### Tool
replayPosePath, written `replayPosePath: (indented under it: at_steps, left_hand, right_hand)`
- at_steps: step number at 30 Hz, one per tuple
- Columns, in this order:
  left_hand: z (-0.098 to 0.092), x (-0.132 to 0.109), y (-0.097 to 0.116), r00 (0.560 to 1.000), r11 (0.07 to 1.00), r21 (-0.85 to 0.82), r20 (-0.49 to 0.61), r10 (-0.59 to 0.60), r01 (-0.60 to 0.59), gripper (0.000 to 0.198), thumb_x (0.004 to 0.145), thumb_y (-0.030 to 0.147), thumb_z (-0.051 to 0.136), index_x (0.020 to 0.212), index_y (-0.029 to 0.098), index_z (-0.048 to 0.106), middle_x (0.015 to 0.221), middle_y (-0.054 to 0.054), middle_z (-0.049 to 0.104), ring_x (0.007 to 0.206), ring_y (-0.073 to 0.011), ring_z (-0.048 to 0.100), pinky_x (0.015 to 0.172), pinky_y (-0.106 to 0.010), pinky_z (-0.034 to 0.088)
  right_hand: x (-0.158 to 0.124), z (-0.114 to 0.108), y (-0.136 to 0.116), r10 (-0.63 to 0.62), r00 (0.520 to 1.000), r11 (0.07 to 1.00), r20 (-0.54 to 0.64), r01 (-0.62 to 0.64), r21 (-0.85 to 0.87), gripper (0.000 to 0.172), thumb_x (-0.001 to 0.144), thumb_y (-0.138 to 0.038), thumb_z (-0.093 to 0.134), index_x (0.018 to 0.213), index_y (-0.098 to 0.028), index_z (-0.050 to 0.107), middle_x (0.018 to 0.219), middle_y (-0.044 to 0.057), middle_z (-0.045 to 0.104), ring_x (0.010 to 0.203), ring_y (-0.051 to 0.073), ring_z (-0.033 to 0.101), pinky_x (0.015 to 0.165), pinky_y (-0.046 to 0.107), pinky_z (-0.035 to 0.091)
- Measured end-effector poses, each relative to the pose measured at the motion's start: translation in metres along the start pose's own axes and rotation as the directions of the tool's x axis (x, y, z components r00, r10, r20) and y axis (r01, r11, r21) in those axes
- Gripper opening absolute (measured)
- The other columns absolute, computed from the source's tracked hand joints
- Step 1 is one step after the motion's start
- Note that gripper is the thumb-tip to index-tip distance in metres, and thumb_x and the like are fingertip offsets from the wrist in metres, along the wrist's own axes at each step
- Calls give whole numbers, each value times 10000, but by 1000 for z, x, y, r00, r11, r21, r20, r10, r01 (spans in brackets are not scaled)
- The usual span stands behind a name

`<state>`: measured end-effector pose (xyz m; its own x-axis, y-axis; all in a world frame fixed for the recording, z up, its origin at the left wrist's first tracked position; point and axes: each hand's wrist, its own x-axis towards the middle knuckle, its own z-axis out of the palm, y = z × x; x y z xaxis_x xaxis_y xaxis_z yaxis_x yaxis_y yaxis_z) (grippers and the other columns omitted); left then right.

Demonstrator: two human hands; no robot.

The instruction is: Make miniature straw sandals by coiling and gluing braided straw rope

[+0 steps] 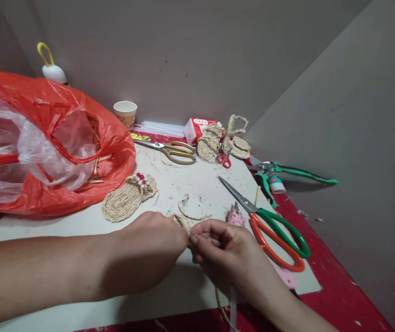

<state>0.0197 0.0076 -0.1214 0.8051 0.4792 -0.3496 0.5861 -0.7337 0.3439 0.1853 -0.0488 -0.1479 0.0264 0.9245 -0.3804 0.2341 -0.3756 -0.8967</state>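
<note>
My left hand [149, 249] is closed, its back toward me, around a small braided straw piece [181, 221] whose upper edge shows past the knuckles. Thumb and forefinger of my right hand [220, 242] pinch the same piece at its right edge, touching the left hand. A straw cord [220, 302] hangs below the right hand. Beyond the hands, a loose braided cord [194, 216] lies curved on the white board [170, 290]. A woven straw slipper [124, 203] with red and white beads rests to the left. A pink-tipped tool with a metal nozzle [235, 216] is partly hidden behind the right hand.
Orange-and-green scissors [263, 221] lie right, near green-handled pruners [287, 171]. Gold-handled scissors [175, 151], small red scissors [224, 160], a paper cup [125, 115], straw slippers [209, 143] and a red-white box [197, 129] stand behind. A red plastic bag [114, 152] fills the left.
</note>
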Motion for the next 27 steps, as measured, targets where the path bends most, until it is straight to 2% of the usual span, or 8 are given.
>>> replayPosePath:
  at_steps: [4,10,13,17,19,23,27]
  left_hand:
    - [-7,-3,2,999,1000,-7,-23,-30,30,147,694,127,511,601,183,610,537,-9,567,450,-138,443,443,-270,273]
    - [-16,-38,1,996,996,-86,85,-10,17,156,686,151,497,559,187,581,505,-6,578,419,-107,363,428,-243,263]
    - [-15,-48,-7,997,990,-134,58,-42,50,112,655,137,495,569,201,528,513,27,562,428,-100,364,428,-232,241]
    - [-10,-41,-17,980,990,-132,-186,-75,51,90,701,132,481,687,219,499,639,35,591,537,-122,474,484,-240,279]
    - [-4,-33,-17,966,993,-120,-255,-46,16,76,755,152,473,721,212,504,728,17,621,618,-140,542,522,-249,312]
    - [12,-17,-13,967,996,-51,-247,58,-73,90,797,155,479,766,200,551,778,-2,644,656,-164,587,522,-265,322]
    - [19,-11,-11,975,993,1,-189,113,-115,125,750,103,516,807,177,598,813,-28,663,668,-174,600,516,-270,333]
  right_hand:
    - [-3,2,2,20,1000,999,-10,-20,-32,248,734,-411,640,706,-166,618,511,-11,556,456,94,421,446,213,306]
    - [-5,7,5,6,1000,1000,-9,-6,-15,239,713,-404,651,675,-176,590,502,-50,440,447,83,341,416,206,258]
    - [-6,7,13,-8,1000,1000,-2,8,-25,233,749,-399,644,699,-177,594,511,-53,433,451,79,329,410,197,253]
    - [-6,5,20,-16,1000,999,11,16,29,267,772,-435,658,732,-176,605,512,-56,455,439,69,341,394,180,258]
    - [-6,4,18,11,1000,997,19,-12,75,287,757,-450,687,755,-174,608,523,-48,503,435,67,379,394,174,282]
    - [-6,3,7,98,994,989,49,-103,105,327,731,-454,729,804,-157,615,536,-29,578,429,68,448,413,172,342]
    - [-6,3,4,114,991,984,63,-121,130,348,679,-428,782,809,-150,619,530,-24,602,427,73,471,417,174,363]
